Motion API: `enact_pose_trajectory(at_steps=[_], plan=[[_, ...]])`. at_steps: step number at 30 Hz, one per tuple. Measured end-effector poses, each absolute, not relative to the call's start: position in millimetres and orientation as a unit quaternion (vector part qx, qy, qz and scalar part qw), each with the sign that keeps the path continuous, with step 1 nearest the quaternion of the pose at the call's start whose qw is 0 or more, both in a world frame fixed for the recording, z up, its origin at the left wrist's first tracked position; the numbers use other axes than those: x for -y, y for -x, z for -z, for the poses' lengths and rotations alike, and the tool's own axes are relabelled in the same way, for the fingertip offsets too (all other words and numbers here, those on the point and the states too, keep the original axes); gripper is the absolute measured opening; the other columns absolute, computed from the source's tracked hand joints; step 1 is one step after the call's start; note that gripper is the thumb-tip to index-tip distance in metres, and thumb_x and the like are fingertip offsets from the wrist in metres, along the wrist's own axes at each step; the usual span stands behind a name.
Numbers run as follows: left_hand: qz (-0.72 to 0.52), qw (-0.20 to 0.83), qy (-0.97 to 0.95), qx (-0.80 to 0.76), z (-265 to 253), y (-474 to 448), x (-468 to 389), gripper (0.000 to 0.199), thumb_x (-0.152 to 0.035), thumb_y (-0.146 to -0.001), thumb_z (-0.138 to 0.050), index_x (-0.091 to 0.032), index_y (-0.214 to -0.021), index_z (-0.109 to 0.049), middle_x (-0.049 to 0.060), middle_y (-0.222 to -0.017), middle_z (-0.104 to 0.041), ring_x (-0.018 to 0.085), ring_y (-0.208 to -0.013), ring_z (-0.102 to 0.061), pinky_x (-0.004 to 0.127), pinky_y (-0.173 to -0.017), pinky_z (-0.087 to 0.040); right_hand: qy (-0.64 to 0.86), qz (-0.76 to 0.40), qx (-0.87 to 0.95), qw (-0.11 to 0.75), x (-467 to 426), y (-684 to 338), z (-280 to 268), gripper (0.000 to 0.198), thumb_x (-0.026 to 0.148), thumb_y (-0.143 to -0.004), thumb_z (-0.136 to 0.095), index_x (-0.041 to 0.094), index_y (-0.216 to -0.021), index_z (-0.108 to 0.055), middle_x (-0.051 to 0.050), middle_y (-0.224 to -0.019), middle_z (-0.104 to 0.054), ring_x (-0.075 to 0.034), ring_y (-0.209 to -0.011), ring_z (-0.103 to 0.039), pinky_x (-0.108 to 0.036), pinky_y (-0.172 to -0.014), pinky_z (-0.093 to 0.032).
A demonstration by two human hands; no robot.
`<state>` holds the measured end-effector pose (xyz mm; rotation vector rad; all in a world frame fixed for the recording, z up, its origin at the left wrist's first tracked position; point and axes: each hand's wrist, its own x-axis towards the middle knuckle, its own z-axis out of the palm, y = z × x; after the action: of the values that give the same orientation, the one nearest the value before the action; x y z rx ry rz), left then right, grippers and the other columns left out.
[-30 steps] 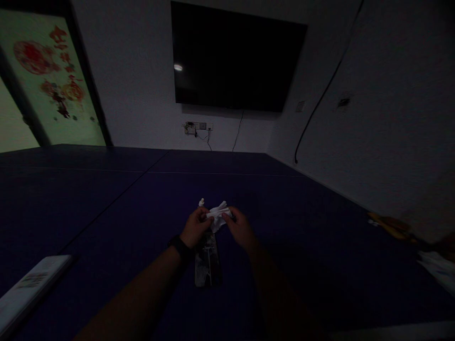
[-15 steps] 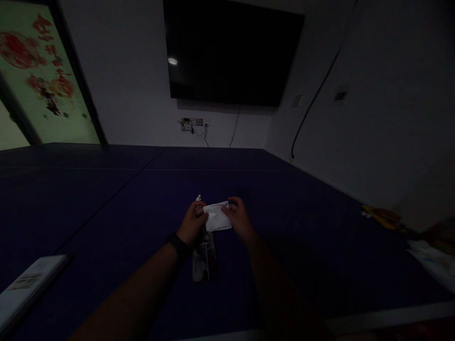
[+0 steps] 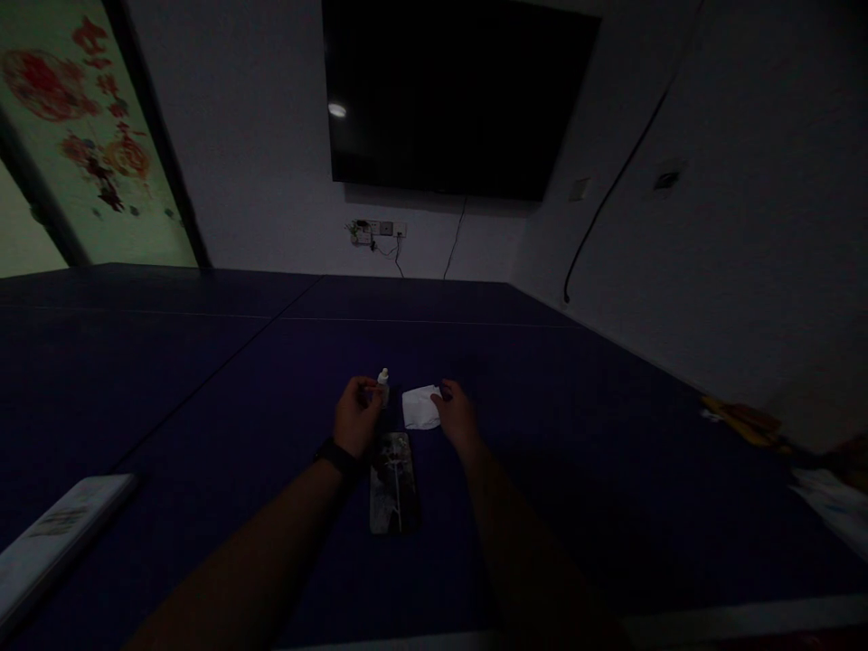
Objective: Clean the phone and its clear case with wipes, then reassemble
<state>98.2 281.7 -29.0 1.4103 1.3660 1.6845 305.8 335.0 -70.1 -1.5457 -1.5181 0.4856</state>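
My right hand [image 3: 457, 418] pinches the right edge of a folded white cloth [image 3: 419, 410], thin and slightly creased; whether it is paper or fabric I cannot tell. My left hand [image 3: 357, 418], with a black band on the wrist, is apart from the cloth, its thumb and forefinger bent with a gap between them. Right beside those fingertips stands a small white dropper-type bottle [image 3: 384, 383], partly covered by the hand; contact is unclear. Below the cloth a smartphone [image 3: 393, 488] lies flat, showing a dark grey picture with a pale streak.
Everything lies on a dark blue table [image 3: 271, 542] with thin white lines. At the left edge is a white box [image 3: 64, 533]. Yellow cloth-like items [image 3: 746, 423] and a whitish bag-like thing [image 3: 831, 506] lie at the right. A television [image 3: 461, 99] hangs on the far wall.
My left hand has let go of the cloth and moved left, beside the bottle. The cloth stays in my right hand. More of the phone and bottle now shows. The view has shifted slightly.
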Motion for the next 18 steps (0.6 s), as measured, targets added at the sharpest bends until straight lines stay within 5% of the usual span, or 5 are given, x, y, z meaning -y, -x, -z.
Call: enact_pose_trajectory(at_steps=[5, 8, 18], plan=[[-0.616, 0.217, -0.537, -0.534, 26, -89, -278, 0.010, -0.026, -0.083, -0.061, -0.021, -0.091, -0.065, 0.000, -0.080, -0.065, 0.015, -0.068, -0.055, 0.026, -0.065, -0.041, 0.619, -0.111, 0.703, 0.332, -318, -303, 63, 0.043, 0.032, -0.101, -0.049, 0.027, -0.142, -0.059, -0.012, -0.165, -0.040, -0.035, -0.149, -0.038, -0.059, -0.116, -0.029], [-0.605, 0.187, -0.548, -0.546, 25, -82, -279, 0.011, -0.023, -0.083, -0.057, -0.021, -0.089, -0.066, 0.001, -0.084, -0.067, 0.016, -0.074, -0.059, 0.027, -0.071, -0.045, 0.570, -0.097, 0.774, 0.257, -309, -295, 65, 0.040, 0.033, -0.104, -0.046, 0.033, -0.141, -0.061, -0.004, -0.164, -0.044, -0.028, -0.151, -0.036, -0.052, -0.119, -0.026], [-0.527, 0.106, -0.573, -0.618, 32, -63, -295, 0.021, -0.026, -0.091, -0.044, -0.020, -0.100, -0.063, 0.008, -0.100, -0.070, 0.021, -0.091, -0.065, 0.034, -0.083, -0.049, 0.573, -0.048, 0.798, 0.182, -305, -278, 67, 0.049, 0.038, -0.108, -0.034, 0.027, -0.155, -0.045, -0.008, -0.165, -0.040, -0.028, -0.155, -0.032, -0.055, -0.122, -0.018]])
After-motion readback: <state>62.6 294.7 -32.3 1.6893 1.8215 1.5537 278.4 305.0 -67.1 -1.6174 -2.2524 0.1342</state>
